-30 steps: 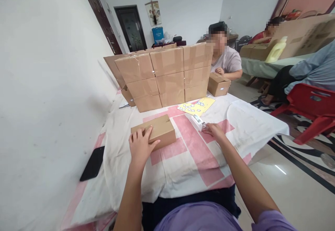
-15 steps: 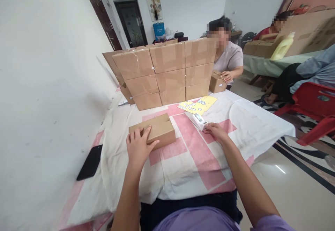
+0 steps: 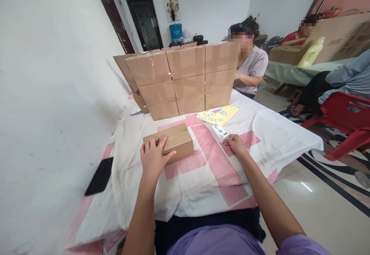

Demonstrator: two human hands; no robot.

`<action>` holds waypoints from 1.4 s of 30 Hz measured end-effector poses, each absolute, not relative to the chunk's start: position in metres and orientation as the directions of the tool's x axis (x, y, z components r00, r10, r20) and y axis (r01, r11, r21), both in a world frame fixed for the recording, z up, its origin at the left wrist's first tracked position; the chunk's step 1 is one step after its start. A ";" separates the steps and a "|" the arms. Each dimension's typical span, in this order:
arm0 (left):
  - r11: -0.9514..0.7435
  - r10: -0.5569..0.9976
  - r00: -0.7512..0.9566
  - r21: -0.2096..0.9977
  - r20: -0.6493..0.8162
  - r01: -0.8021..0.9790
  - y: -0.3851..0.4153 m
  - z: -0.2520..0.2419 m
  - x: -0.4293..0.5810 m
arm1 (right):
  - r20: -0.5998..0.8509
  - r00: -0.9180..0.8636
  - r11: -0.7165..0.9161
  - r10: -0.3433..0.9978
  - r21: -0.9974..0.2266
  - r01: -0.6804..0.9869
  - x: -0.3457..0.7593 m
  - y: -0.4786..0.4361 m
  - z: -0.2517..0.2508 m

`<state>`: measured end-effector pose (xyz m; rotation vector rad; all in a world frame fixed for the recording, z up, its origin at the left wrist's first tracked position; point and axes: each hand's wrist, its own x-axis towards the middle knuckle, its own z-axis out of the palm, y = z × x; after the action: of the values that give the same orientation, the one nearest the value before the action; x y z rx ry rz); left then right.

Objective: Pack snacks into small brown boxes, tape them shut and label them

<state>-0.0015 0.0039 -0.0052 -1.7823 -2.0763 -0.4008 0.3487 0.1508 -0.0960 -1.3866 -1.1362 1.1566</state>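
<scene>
Carton (image 3: 177, 139) under left hand (image 3: 153, 155), palm contact unclear

A plain brown rectangular cardboard box (image 3: 175, 136) lies flat and closed on the white-and-pink cloth (image 3: 199, 185), its long near side facing the wearer at a slant. The left hand (image 3: 152, 156) spreads over its left end. To its right, well apart, a small white block-shaped object (image 3: 219, 132) with a dark patch sits slantwise, its near end between the right hand's (image 3: 236, 144) fingertips.
</scene>
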 end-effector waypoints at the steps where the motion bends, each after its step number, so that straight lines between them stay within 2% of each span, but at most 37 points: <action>1: 0.160 0.880 -0.131 -0.025 0.457 0.987 0.004 -0.005 -0.002 | -0.078 0.125 -0.089 0.989 -0.993 0.082 0.348 0.149 -0.096; 6: 0.150 0.875 -0.118 -0.030 0.469 0.988 0.002 -0.003 -0.002 | -0.024 0.169 -0.045 0.985 -0.992 0.122 0.347 0.131 -0.093; 10: 0.136 0.876 -0.119 -0.003 0.468 0.991 0.003 -0.002 -0.002 | 0.086 0.208 0.058 0.974 -0.989 0.134 0.322 0.115 -0.066; 12: 0.134 0.875 -0.128 0.020 0.467 0.991 0.003 -0.002 -0.003 | 0.144 0.115 0.134 0.983 -0.987 0.087 0.295 0.108 -0.040; 14: 0.136 0.877 -0.138 0.039 0.460 0.990 0.003 -0.001 -0.002 | 0.171 -0.082 0.174 0.982 -0.984 0.028 0.262 0.102 -0.012; 16: 0.137 0.881 -0.147 0.055 0.451 0.989 0.002 0.000 -0.002 | 0.207 -0.272 0.219 0.940 -0.976 0.014 0.226 0.098 0.012; 19: 0.137 0.883 -0.157 0.078 0.442 0.988 0.002 0.001 -0.001 | 0.220 -0.456 0.261 0.862 -0.965 0.029 0.174 0.099 0.031; 22: 0.128 0.881 -0.162 0.105 0.444 0.986 0.001 0.002 -0.001 | 0.254 -0.523 0.297 0.814 -0.955 -0.001 0.136 0.103 0.031; 26: 0.116 0.881 -0.158 0.120 0.447 0.986 0.001 0.002 -0.002 | 0.298 -0.511 0.341 0.807 -0.940 -0.010 0.118 0.108 0.022; 31: 0.115 0.878 -0.165 0.136 0.450 0.984 0.001 0.001 -0.002 | 0.251 -0.505 0.322 0.826 -0.945 0.057 0.121 0.109 0.020; 39: 0.135 0.879 -0.195 0.166 0.435 0.977 0.000 0.001 0.001 | 0.026 -0.610 0.200 0.792 -0.955 0.220 0.127 0.100 0.035; 42: 0.189 0.866 -0.251 0.182 0.432 0.965 0.000 0.002 0.015 | 0.029 -0.591 0.201 0.807 -0.953 0.227 0.128 0.101 0.035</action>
<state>0.0149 -0.0003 0.0017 -1.7588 -2.2311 -0.6192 0.1283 0.1015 0.0347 -0.9585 -1.9413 1.4002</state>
